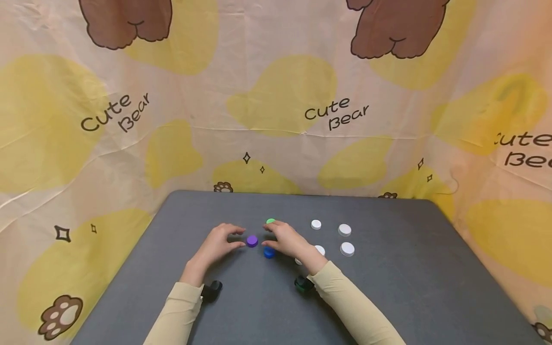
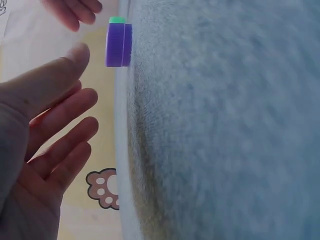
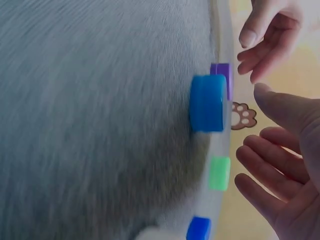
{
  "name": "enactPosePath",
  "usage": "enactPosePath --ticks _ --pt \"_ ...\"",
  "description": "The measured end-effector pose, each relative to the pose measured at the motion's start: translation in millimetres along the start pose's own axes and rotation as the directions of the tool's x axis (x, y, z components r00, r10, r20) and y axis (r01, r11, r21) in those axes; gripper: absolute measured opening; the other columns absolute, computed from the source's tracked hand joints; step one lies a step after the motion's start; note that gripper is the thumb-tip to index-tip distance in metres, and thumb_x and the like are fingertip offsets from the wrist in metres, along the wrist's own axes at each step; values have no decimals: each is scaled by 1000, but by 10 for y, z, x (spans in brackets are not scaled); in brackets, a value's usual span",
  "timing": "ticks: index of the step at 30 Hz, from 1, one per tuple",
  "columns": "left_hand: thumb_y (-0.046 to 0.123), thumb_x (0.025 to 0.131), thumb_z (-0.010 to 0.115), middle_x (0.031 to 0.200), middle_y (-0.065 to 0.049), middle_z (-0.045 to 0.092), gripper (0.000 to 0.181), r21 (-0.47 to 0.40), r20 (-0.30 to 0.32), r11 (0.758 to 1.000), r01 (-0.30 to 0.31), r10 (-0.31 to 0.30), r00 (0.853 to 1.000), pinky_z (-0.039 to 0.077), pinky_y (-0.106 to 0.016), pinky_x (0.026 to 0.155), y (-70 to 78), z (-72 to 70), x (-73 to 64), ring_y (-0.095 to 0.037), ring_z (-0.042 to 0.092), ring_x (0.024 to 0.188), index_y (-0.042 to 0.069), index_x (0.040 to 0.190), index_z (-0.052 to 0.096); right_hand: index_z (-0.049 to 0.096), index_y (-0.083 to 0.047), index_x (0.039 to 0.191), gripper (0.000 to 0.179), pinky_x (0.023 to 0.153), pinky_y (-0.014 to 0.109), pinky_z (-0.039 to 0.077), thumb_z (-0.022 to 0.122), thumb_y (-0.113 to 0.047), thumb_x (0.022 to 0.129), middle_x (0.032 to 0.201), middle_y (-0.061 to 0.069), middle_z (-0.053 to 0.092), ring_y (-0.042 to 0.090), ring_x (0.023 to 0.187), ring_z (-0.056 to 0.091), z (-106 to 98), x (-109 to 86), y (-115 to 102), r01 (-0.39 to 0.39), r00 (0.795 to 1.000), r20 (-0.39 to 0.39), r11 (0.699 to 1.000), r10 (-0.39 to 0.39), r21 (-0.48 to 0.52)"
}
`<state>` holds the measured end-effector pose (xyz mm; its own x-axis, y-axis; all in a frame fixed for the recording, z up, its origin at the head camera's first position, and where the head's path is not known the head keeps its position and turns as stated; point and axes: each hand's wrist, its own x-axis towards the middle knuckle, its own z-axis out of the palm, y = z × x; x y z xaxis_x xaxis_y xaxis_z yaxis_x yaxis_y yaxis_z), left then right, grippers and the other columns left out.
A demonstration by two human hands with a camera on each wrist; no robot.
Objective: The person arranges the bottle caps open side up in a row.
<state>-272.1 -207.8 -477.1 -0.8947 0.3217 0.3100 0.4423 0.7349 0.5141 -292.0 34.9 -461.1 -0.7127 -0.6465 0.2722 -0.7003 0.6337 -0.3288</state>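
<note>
Purple cap (image 1: 252,241), round, no long axis, lay just below frame centre between left hand (image 1: 217,246), slightly nearer, and right hand (image 1: 288,239); both were empty, fingers relaxed.

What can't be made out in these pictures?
Head: lower part of the green cap, behind the right hand.
Head: part of one white cap, behind the right arm.
Left wrist: part of the green cap, behind the purple cap.
Right wrist: dark blue cap, cut by the bottom edge.

Left hand (image 1: 219,244), right hand (image 1: 288,240), both loosely curved
</note>
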Motion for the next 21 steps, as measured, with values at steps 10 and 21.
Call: enactPosePath --ticks 10,21 --pt "25 75 81 95 2 71 32 -90 53 995 38 -33 998 50 -38 83 -61 35 68 -15 65 91 13 103 73 65 -4 115 42 84 31 51 75 -27 82 102 7 70 18 96 66 135 130 -53 -115 993 -6 989 116 96" --pt "26 75 81 88 6 69 26 -120 98 990 70 -58 993 50 -31 77 -97 112 119 -9 62 83 15 98 74 69 -6 108 37 77 27 52 77 -28 79 94 4 72 14 87 67 227 202 -99 -202 979 56 972 197 118"
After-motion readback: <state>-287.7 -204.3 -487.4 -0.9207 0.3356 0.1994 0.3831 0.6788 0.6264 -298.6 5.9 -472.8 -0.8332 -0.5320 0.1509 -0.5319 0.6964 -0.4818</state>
